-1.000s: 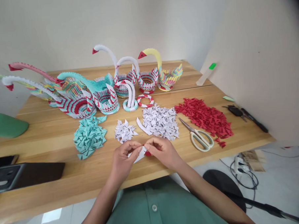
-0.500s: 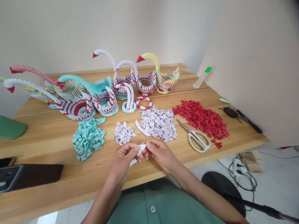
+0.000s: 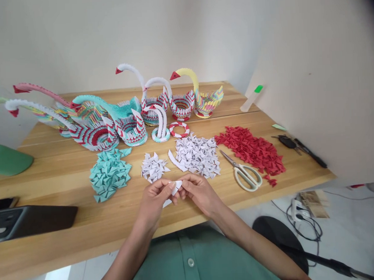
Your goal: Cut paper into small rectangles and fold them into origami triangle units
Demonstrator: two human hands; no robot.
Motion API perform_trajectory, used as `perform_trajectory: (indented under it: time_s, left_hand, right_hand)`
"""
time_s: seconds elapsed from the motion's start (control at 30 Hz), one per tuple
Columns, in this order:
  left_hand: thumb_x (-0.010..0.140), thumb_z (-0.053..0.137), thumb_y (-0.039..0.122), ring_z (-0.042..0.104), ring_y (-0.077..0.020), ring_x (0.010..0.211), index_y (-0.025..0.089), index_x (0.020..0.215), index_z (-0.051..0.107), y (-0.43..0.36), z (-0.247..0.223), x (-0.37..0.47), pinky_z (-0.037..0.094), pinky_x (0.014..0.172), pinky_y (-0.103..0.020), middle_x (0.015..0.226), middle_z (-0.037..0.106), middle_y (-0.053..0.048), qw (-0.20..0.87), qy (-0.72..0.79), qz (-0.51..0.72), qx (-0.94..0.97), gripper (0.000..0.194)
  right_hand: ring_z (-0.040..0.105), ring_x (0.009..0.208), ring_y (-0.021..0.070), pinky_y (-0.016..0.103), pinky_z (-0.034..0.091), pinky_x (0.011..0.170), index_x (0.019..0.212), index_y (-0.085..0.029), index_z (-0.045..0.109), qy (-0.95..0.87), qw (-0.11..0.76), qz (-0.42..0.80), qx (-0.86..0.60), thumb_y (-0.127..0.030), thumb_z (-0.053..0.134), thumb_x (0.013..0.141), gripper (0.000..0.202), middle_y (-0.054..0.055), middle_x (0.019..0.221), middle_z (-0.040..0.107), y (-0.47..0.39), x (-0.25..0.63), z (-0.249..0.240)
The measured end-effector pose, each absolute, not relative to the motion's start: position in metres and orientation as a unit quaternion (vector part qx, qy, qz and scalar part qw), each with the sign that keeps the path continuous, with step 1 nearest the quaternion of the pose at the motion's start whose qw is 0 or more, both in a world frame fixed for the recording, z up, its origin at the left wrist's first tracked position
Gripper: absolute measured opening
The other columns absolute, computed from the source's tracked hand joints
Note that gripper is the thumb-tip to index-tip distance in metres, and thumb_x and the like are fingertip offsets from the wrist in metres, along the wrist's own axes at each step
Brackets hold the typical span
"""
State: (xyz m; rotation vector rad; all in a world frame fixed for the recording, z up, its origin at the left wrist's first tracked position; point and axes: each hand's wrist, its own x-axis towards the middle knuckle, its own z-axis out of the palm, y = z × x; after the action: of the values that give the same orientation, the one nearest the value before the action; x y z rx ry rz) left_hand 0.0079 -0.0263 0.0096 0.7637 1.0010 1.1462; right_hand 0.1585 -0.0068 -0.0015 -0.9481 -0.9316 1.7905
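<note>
White folded-paper piece (image 3: 177, 184), likely light, crisp, best held by its edges, is pinched between fingers of left hand (image 3: 153, 200) and right hand (image 3: 201, 193), seven o'clock from the larger white paper-triangle pile (image 3: 197, 155).

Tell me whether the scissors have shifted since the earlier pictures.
No. Against the wooden table and the red paper pile, the scissors keep the same place; the camera's view itself has shifted slightly.

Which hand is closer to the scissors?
The right hand. It is to the left of the scissors, not touching them, with its fingertips at the white paper. The left hand is farther left, pinching the paper's other side.
</note>
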Motion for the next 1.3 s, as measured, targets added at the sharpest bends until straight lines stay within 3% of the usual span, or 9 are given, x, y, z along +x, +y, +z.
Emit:
perform_trajectory:
  time_s: [0.47, 0.6, 0.8, 0.97, 1.3]
  left_hand:
    - [0.078, 0.07, 0.036, 0.056, -0.0111, 0.051, 0.015, 0.065, 0.065, -0.026, 0.012, 0.012, 0.046, 0.055, -0.024, 0.056, 0.063, 0.001, 0.624, 0.459, 0.511, 0.373, 0.025]
    - [0.077, 0.071, 0.037, 0.055, -0.0109, 0.051, 0.016, 0.063, 0.064, -0.025, 0.012, 0.01, 0.044, 0.057, -0.023, 0.053, 0.062, 0.001, 0.587, 0.499, 0.502, 0.392, 0.027]
    - [0.072, 0.075, 0.042, 0.05, -0.0092, 0.045, 0.015, 0.063, 0.058, -0.025, 0.021, -0.001, 0.04, 0.051, -0.022, 0.051, 0.06, 0.001, 0.703, 0.436, 0.465, 0.316, 0.033]
    - [0.072, 0.076, 0.04, 0.05, -0.008, 0.043, 0.014, 0.064, 0.058, -0.027, 0.024, -0.004, 0.04, 0.049, -0.02, 0.048, 0.059, 0.001, 0.729, 0.413, 0.454, 0.302, 0.032]
    - [0.072, 0.075, 0.04, 0.05, -0.0078, 0.039, 0.014, 0.065, 0.06, -0.029, 0.02, -0.002, 0.043, 0.044, -0.021, 0.05, 0.059, 0.002, 0.739, 0.415, 0.422, 0.321, 0.031]
  right_hand:
    - [0.055, 0.057, 0.0116, 0.025, 0.043, 0.059, 0.076, -0.017, 0.065, -0.441, 0.426, 0.68, -0.402, -0.036, 0.071, 0.079, 0.02, -0.001, 0.061, 0.063, -0.007, 0.159, 0.007]
    - [0.055, 0.057, 0.0128, 0.025, 0.043, 0.057, 0.076, -0.018, 0.063, -0.537, 0.417, 0.583, -0.446, -0.031, 0.063, 0.084, 0.015, -0.001, 0.061, 0.061, -0.008, 0.162, 0.012]
    - [0.065, 0.081, 0.0165, 0.029, 0.05, 0.074, 0.102, -0.023, 0.068, -0.735, 0.39, 0.393, -0.392, -0.023, 0.057, 0.092, 0.015, 0.003, 0.089, 0.071, 0.001, 0.182, 0.02]
    - [0.066, 0.082, 0.017, 0.031, 0.053, 0.076, 0.099, -0.022, 0.066, -0.833, 0.422, 0.243, -0.263, -0.018, 0.056, 0.094, 0.012, 0.005, 0.088, 0.073, 0.009, 0.183, 0.019]
    - [0.061, 0.074, 0.0164, 0.028, 0.05, 0.066, 0.092, -0.018, 0.067, -0.887, 0.405, 0.152, -0.163, -0.012, 0.051, 0.095, 0.018, 0.008, 0.085, 0.071, 0.017, 0.186, 0.021]
